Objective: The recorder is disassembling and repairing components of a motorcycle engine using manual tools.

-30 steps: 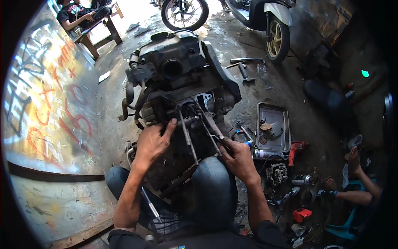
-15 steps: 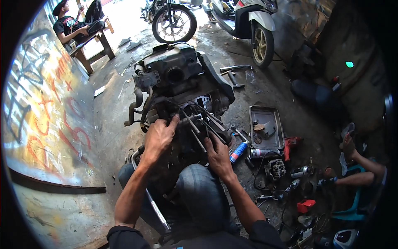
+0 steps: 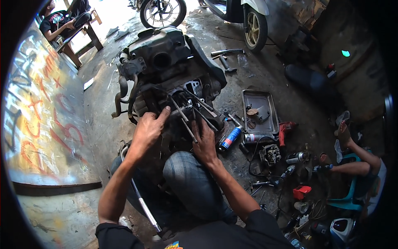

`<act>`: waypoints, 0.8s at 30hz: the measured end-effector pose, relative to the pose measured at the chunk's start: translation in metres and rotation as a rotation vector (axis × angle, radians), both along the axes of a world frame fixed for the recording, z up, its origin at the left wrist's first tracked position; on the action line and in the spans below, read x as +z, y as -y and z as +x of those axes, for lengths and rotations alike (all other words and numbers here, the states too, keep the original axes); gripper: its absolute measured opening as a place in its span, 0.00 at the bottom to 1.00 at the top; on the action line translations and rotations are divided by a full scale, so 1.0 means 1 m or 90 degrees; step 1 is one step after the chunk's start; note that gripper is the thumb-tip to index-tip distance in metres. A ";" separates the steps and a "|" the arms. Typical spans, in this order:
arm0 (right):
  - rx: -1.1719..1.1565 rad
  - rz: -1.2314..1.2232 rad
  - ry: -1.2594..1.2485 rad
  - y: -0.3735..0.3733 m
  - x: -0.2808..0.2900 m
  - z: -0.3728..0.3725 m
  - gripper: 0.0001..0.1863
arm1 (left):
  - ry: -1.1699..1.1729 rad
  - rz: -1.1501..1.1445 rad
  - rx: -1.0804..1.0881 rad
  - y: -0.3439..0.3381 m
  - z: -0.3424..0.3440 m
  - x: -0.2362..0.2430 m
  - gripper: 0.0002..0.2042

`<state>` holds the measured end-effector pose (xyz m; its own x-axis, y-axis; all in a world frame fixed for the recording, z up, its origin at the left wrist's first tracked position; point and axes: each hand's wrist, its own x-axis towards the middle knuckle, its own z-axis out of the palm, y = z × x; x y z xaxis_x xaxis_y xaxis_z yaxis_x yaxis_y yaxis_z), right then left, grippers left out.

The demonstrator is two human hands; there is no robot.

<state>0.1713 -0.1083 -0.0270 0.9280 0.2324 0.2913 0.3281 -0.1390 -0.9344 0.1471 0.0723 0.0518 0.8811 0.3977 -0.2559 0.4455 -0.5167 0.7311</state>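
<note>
A dark, partly dismantled engine sits on the floor before my knees, long thin metal rods lying across its open near section. My left hand grips the engine's left front, thumb raised and other fingers partly hidden. My right hand reaches up among the rods, fingers bent at a small part; fingertips and whatever they hold are hidden. A blue spray can lies just right of that hand. A long steel bar slants beside my left leg.
Tray with parts, red drill, scattered tools and a black seat lie right. Another person's legs are at lower right. Painted wall stands left. Motorbike, scooter and seated person are beyond.
My right hand has shifted left and inward, from the outer rod to among the rods. The blue can now shows fully. My left hand stays at the engine; the view has shifted.
</note>
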 end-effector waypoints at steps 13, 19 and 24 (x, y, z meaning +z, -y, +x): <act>-0.020 -0.009 -0.012 0.015 0.008 -0.013 0.06 | -0.259 -0.114 -0.058 -0.015 0.021 0.055 0.21; 0.036 -0.058 -0.082 0.033 -0.002 0.004 0.10 | -0.145 -0.020 -0.134 -0.017 0.020 0.041 0.17; 0.029 0.005 -0.061 0.057 0.009 0.023 0.10 | -0.164 -0.097 0.023 -0.005 0.020 0.050 0.23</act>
